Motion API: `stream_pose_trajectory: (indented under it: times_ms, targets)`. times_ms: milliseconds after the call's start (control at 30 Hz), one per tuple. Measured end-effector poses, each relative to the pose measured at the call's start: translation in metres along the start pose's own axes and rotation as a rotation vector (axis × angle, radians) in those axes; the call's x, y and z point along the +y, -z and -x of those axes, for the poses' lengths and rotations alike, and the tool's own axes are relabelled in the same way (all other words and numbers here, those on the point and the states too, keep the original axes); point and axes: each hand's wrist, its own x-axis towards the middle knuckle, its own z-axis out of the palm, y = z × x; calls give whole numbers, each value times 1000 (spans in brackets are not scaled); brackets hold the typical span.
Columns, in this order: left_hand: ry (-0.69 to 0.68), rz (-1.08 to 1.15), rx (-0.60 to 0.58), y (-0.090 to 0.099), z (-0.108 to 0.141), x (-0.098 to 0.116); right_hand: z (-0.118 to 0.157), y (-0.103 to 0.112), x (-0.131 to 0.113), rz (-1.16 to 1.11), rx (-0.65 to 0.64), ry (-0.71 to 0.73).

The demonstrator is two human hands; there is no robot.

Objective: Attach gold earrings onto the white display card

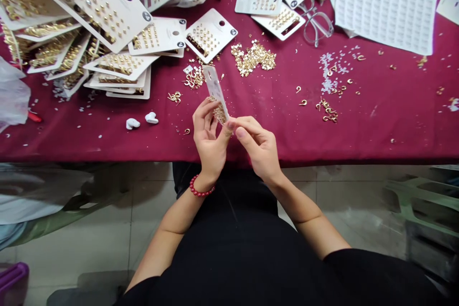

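Forearms (179,220) converge on left hand (208,141) and right hand (256,146), earring card (216,93) pinched between.

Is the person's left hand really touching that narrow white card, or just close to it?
Touching. The head view shows the left hand pinching the lower end of the narrow white card between fingers and thumb.

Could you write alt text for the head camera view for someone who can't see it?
A person's left hand, wearing a red bead bracelet, holds a narrow white card beside the right hand over a dark red tablecloth. Gold earrings lie heaped nearby, with white earring cards piled at the back left.
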Motion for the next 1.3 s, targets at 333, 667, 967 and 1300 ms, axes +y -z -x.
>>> stream_pose_trajectory:
  times_ms: [333, 667, 967, 1300]
  targets:
    - [-213, -457, -158, -6, 0, 12, -2, 40, 1, -261, 48, -448]
    - [-210, -523, -249, -7, 6, 11, -18, 56, -10, -180, -46, -565]
    - [-206, -534, -390, -1, 9, 7, -35, 66, -12, -80, -114, -547]
    - [-396, -804, -238, -2, 10, 8, -38, 67, -13, 54, -161, -539]
